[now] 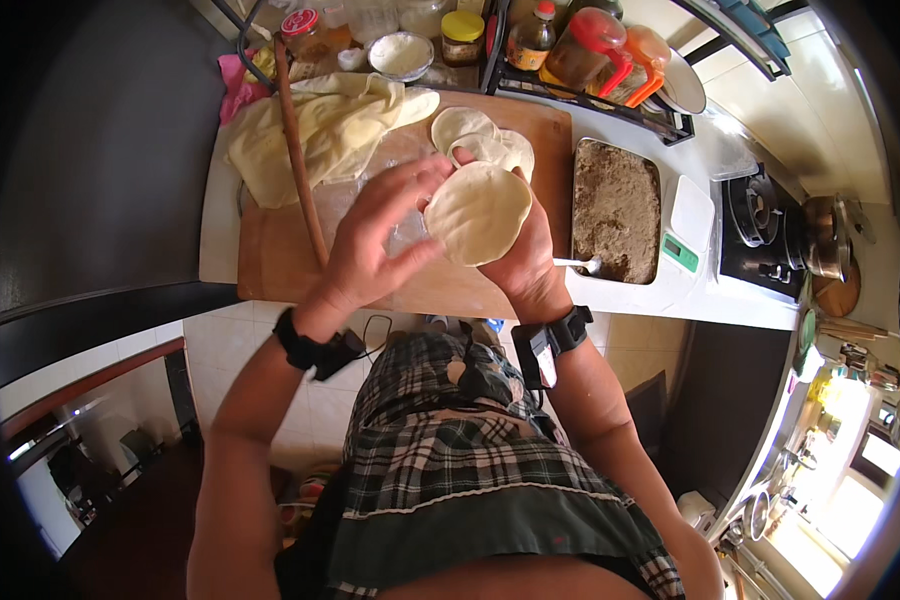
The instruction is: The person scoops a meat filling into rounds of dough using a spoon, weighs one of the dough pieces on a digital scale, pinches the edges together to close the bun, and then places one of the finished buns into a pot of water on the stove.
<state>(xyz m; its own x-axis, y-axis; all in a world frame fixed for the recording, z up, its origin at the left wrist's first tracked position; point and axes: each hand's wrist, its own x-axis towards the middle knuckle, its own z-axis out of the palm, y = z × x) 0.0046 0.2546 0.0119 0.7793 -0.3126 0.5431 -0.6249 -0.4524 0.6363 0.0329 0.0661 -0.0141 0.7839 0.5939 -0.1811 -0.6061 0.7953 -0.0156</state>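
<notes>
A flat round dough wrapper [478,214] lies across the palm and fingers of my right hand [534,259], above the wooden board [450,289]. My left hand [379,232] is at the wrapper's left edge, fingers and thumb apart and slightly blurred. Whether its fingertips touch the dough I cannot tell. Several more dough rounds [465,127] overlap on the board just beyond, partly hidden by my hands. Right of the board, a rectangular metal tray [576,217] holds a brown minced filling [616,202]. A white-handled spoon [591,265] rests at the tray's near left corner.
A wooden rolling pin [294,142] leans over pale cloth [330,127] at left. Behind are a bowl of white powder [401,56], jars and a rack with oil jugs [589,45]. A kitchen scale [691,214] and a stove [757,217] stand to the right.
</notes>
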